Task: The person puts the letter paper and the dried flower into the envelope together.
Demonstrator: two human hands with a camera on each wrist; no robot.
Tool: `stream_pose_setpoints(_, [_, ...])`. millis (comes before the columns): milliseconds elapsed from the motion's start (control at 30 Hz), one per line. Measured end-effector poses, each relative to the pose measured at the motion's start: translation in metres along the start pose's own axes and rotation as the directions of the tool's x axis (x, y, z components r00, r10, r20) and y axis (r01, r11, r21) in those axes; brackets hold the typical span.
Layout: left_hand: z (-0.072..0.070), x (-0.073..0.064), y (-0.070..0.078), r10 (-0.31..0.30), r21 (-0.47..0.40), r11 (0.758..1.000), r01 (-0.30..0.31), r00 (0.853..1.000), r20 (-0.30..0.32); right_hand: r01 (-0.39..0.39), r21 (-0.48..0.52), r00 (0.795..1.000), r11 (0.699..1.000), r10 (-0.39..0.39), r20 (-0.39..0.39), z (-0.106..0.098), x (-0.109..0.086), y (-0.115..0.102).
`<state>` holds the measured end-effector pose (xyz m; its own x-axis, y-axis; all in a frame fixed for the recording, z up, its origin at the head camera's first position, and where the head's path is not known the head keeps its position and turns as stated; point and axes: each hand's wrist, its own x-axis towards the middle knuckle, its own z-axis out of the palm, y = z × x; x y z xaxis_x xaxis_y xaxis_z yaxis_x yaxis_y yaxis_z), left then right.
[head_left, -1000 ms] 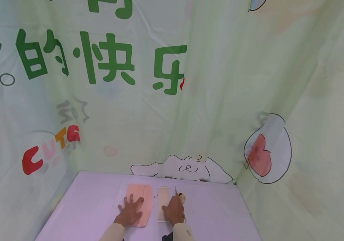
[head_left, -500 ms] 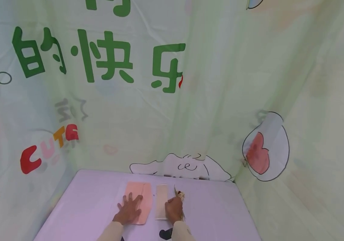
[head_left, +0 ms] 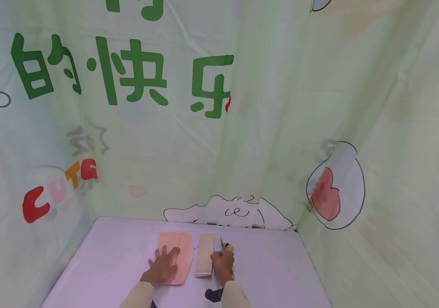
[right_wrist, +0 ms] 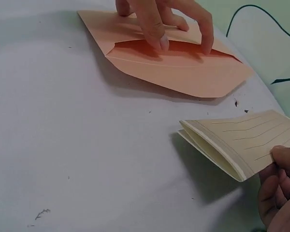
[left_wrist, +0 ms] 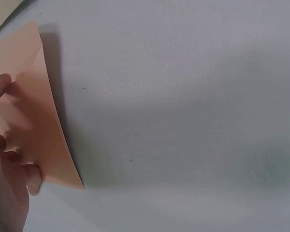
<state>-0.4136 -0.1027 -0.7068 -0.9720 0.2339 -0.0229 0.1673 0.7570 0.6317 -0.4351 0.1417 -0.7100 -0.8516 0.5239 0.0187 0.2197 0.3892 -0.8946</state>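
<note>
My left hand [head_left: 161, 268] rests with spread fingers on a salmon-pink envelope [head_left: 185, 259] lying on the table. In the right wrist view the envelope's flap [right_wrist: 183, 77] is unfolded towards the camera, and fingertips [right_wrist: 163, 42] of the left hand lie at its mouth. My right hand [head_left: 223, 262] pinches the right edge of a folded, lined cream sheet of letter paper [right_wrist: 241, 140]. The sheet is tilted, with its near end raised off the table. A small bunch of dried flowers [head_left: 228, 247] lies just beyond the right hand, which partly hides it.
The table [head_left: 277, 273] has a pale purple cover. Printed curtains [head_left: 188, 162] enclose it at the back and sides. A dark object [head_left: 214, 295] shows beside the right wrist.
The right hand has closed its thumb and fingers on the letter paper's edge, and the sheet has lifted and tilted. The left hand stays on the envelope. The head view has shifted slightly.
</note>
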Motion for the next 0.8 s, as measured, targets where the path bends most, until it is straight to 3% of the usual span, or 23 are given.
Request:
stream_pose_setpoints(100, [-0.002,-0.001,0.002,-0.005,0.0,1.0,0.005,1.0,0.0,0.042,0.026,0.999,0.999,-0.041,-0.032,-0.001,0.006,0.001])
stream_pose_setpoints(233, [-0.006,-0.002,0.005,-0.012,-0.011,1.0,0.012,1.0,0.004,0.02,0.08,0.998,0.997,-0.016,-0.054,-0.003,0.012,-0.002])
stream_pose_setpoints(367, [-0.004,0.0,0.002,-0.005,-0.011,1.0,0.005,1.0,-0.006,-0.06,0.158,0.998,0.986,0.063,-0.009,-0.01,0.015,-0.008])
stream_pose_setpoints(600, [-0.004,-0.001,0.002,-0.022,-0.053,0.998,0.022,1.0,0.0,-0.096,0.258,0.995,0.962,0.088,0.042,-0.021,0.019,-0.019])
stream_pose_setpoints(800, [-0.005,-0.003,0.006,-0.027,-0.049,0.998,0.027,1.0,0.006,-0.17,0.264,0.984,0.949,0.146,0.106,-0.026,0.016,-0.028])
